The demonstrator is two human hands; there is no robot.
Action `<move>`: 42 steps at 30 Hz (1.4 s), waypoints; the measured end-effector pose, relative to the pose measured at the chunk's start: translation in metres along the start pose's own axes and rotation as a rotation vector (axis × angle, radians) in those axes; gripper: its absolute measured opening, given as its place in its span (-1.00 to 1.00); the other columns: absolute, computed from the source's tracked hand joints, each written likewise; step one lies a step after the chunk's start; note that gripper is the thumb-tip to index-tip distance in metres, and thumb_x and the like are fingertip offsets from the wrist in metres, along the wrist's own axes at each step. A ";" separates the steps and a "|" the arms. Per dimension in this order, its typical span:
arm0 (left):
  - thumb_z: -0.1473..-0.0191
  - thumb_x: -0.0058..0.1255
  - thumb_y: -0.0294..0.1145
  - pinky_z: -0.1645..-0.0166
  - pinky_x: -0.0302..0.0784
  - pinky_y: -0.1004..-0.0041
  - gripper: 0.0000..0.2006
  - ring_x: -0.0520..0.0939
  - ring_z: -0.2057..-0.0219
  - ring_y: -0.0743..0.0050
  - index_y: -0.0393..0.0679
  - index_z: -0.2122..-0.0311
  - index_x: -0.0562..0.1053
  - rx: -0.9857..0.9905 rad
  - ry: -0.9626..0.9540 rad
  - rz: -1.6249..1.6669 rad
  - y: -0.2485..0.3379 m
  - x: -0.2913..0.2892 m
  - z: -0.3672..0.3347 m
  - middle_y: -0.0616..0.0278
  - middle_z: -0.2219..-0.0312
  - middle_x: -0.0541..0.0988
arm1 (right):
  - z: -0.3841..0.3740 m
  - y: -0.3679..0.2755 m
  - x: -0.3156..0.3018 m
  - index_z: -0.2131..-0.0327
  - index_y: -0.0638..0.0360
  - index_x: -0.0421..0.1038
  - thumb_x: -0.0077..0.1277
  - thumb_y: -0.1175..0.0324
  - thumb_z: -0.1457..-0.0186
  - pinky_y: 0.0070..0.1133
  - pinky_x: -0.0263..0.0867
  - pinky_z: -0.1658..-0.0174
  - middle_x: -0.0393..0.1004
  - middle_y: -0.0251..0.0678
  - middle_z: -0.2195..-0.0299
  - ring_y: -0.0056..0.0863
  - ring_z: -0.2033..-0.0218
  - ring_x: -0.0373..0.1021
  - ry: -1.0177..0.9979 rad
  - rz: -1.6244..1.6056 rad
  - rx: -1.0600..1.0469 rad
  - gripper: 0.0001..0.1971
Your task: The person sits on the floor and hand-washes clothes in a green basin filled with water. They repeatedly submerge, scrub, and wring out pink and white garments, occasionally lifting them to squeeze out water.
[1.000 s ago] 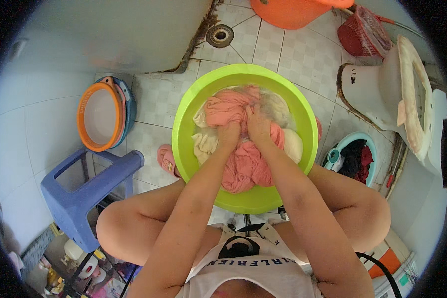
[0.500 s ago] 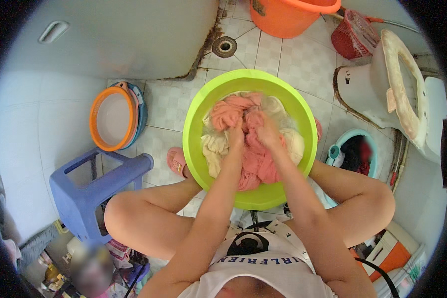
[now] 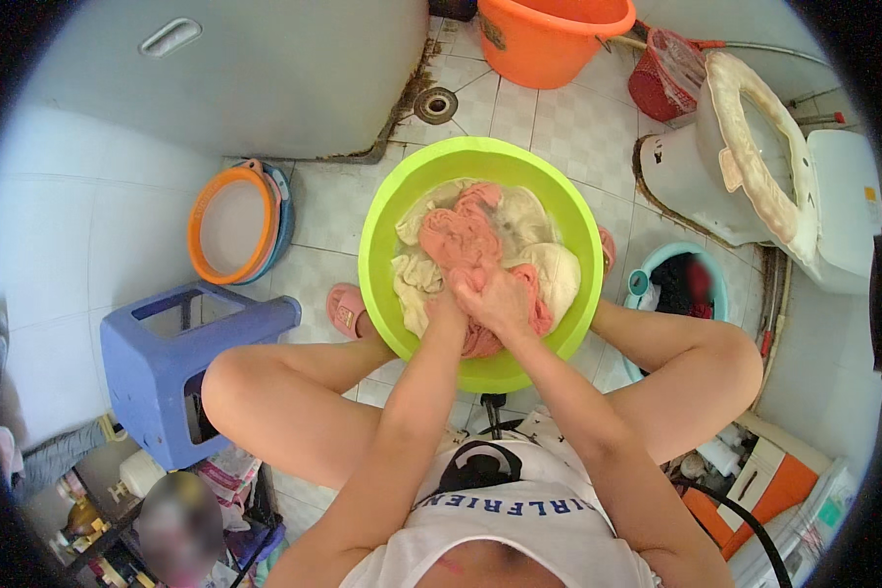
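A lime-green wash basin (image 3: 392, 211) stands on the tiled floor between my knees. It holds wet pink cloth (image 3: 458, 235) and cream cloth (image 3: 559, 269) in water. Both hands are pressed together at the near side of the basin. My left hand (image 3: 448, 306) is closed on a bunch of the pink cloth. My right hand (image 3: 500, 297) lies right against it, fingers clamped on the same pink cloth.
An orange bucket (image 3: 549, 39) and a red basket (image 3: 664, 83) stand at the back, a floor drain (image 3: 435, 104) near them. A toilet (image 3: 755, 167) is at the right, a teal basin of dark clothes (image 3: 691, 284) beside it. A blue plastic stool (image 3: 181, 363) and orange-rimmed basins (image 3: 240, 223) sit left.
Both hands have pulled back from the middle of the basin to its near side, dragging the pink cloth with them. The view has tilted, so the basin sits lower in the picture.
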State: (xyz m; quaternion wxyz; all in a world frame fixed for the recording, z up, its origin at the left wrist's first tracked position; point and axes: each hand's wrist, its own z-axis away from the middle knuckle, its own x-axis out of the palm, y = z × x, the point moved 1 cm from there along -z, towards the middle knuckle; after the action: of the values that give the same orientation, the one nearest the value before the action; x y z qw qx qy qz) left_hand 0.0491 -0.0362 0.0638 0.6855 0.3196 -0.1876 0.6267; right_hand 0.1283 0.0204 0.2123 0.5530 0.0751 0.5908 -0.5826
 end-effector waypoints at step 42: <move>0.01 0.10 -0.09 0.03 0.42 0.24 -0.45 0.45 0.06 0.35 -0.12 -0.06 0.32 0.046 -0.168 0.128 0.026 0.038 -0.022 0.23 0.06 0.43 | -0.016 0.009 0.018 0.27 0.25 0.47 -0.01 0.09 0.03 -0.23 0.33 0.26 0.49 0.08 0.37 0.01 0.29 0.43 0.102 -0.231 -0.057 -0.60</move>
State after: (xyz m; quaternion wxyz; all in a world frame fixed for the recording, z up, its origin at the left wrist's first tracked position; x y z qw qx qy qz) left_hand 0.0262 0.0074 0.0782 0.6184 0.3741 -0.2498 0.6445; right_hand 0.1191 0.0254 0.1894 0.4535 0.0205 0.6391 -0.6209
